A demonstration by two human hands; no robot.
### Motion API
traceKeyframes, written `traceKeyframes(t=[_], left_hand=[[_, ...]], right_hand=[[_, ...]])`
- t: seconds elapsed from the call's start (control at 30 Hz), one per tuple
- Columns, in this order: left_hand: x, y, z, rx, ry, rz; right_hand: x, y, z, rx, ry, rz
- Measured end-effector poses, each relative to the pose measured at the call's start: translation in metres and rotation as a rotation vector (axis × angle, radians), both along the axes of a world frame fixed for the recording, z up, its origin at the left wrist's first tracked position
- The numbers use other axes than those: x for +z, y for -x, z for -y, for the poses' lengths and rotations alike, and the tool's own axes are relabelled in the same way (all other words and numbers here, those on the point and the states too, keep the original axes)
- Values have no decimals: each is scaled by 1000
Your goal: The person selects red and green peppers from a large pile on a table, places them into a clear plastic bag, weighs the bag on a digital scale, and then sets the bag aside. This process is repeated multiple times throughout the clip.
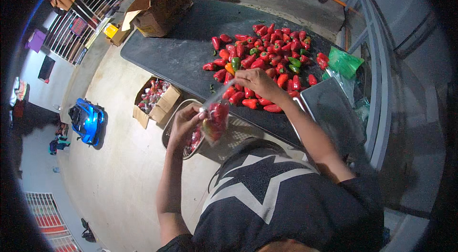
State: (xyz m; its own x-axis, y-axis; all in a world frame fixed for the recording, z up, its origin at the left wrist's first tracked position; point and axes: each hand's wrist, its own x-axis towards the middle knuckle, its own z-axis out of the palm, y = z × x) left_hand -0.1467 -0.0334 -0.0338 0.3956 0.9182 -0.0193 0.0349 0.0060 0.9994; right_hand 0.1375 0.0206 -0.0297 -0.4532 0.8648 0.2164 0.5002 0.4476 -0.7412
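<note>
Between my hands is a clear plastic bag of red peppers (pixel 215 119), hanging just off the near edge of the dark table. My left hand (pixel 186 121) grips the bag's neck close above the peppers. My right hand (pixel 256 81) pinches the stretched upper end of the plastic, over the table edge. A wide heap of red peppers (pixel 259 62), with a few green and orange ones, lies on the dark table (pixel 171 57) beyond my right hand. Under my left hand stands a basket (pixel 165 137) holding bagged peppers, partly hidden.
An open cardboard box (pixel 166 103) of bagged peppers stands on the floor. A larger cardboard box (pixel 154 19) is on the table's far left. Green plastic bags (pixel 345 62) and a grey flat-topped object (pixel 331 109) lie at the right. A blue toy car (pixel 87 121) sits on the floor.
</note>
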Motion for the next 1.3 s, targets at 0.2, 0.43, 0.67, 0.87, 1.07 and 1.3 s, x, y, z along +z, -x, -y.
traceKeyframes(t=[0.2, 0.43, 0.67, 0.87, 1.07, 1.3], left_hand=[[-17, -56, -37, 324, 138, 570], [-123, -35, -23, 685, -407, -320], [-72, -53, 14, 257, -317, -277], [20, -77, 31, 405, -693, -229], [52, -108, 11, 387, -751, -46], [6, -82, -21, 511, -787, -223]], right_hand=[[-95, 103, 38, -46, 186, -755], [-67, 100, 52, -33, 160, 375], [-57, 39, 1, 219, 117, -329], [-44, 21, -9, 507, 943, -882], [-55, 57, 35, 420, 1257, -1468], [-29, 47, 73, -185, 1067, -983]])
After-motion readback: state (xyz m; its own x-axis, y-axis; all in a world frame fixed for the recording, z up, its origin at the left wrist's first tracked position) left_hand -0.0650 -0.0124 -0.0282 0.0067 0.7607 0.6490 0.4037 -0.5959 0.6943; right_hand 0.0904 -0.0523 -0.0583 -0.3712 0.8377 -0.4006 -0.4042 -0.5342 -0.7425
